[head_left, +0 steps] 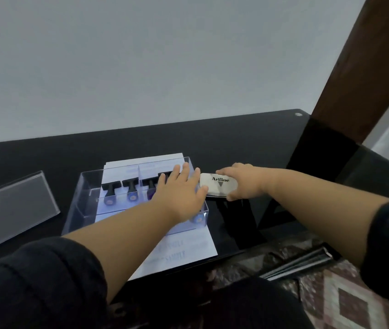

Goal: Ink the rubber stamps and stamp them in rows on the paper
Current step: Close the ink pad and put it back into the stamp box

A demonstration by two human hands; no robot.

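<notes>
While my right hand [241, 181] is gripping the closed ink pad [218, 185] at frame centre and my left hand [181, 193], fingers spread, is touching it, I am still preparing: opening it comes next.

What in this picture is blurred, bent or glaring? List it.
Head view: soft all over; the print on the paper is smeared and unreadable, while "Artline" on the ink pad reads. Wide-angle bends the table edge. Faint sheen on the clear box; flat, even light.
</notes>
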